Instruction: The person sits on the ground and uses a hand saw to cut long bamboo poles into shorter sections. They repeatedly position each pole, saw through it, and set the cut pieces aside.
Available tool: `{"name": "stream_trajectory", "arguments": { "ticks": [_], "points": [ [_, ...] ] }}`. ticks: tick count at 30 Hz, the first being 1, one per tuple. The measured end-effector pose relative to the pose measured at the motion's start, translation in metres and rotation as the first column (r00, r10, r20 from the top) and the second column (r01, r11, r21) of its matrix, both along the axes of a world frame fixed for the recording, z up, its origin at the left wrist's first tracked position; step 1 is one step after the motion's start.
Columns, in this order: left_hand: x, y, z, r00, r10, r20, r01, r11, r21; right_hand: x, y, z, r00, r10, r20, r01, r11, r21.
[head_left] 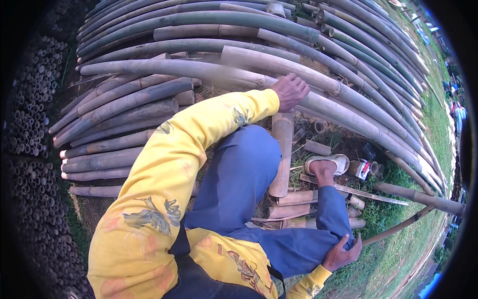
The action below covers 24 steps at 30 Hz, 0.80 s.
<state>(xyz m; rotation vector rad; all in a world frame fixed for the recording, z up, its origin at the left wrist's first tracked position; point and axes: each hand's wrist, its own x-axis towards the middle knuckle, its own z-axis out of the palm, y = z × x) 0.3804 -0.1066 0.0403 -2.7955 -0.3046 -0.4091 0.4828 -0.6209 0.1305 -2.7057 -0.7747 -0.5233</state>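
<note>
A long pale bamboo pole [343, 112] crosses in front of me, bending in the picture from the left side down toward the right. My left hand [290, 92] lies on it with the fingers curled closed over its upper side; the palm is hidden. Beneath that hand, a shorter, thick bamboo piece [282, 154] stretches back toward me beside my bent knee. My right hand [342, 254] rests by my blue trouser leg [294, 249], its fingers apart and nothing seen in them. A thin pole [396, 226] runs off behind its fingertips.
Many bamboo poles [199, 20] are stacked ahead, with more piled at left [114, 109]. Cut bamboo pieces [294, 212] lie near my sandalled foot [326, 164]. A red-and-white box [363, 169] is beside it. A propped pole [418, 197] stands over grass at right.
</note>
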Motion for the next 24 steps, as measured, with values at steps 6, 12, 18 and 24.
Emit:
{"name": "stream_trajectory", "arguments": {
  "ticks": [6, 12, 18, 24],
  "points": [
    [0.018, 0.01, -0.037, 0.996, 0.094, -0.004, -0.093, 0.984, -0.149, -0.008, 0.016, 0.017, 0.986, -0.003, 0.165, 0.024, 0.992, -0.121],
    [0.0, 0.015, -0.018, 0.999, 0.026, -0.036, -0.034, 0.971, -0.237, -0.01, 0.025, 0.026, 0.984, 0.0, 0.18, 0.042, 0.973, -0.227],
    [-0.087, 0.043, 0.017, 0.987, 0.102, -0.121, -0.13, 0.959, -0.253, -0.004, 0.014, 0.02, 0.993, -0.013, 0.117, 0.035, 0.983, -0.182],
    [-0.23, 0.094, 0.041, 0.943, 0.245, -0.226, -0.308, 0.9, -0.307, 0.011, 0.004, 0.008, 0.997, -0.072, 0.011, 0.073, 0.982, -0.176]
  ]
}}
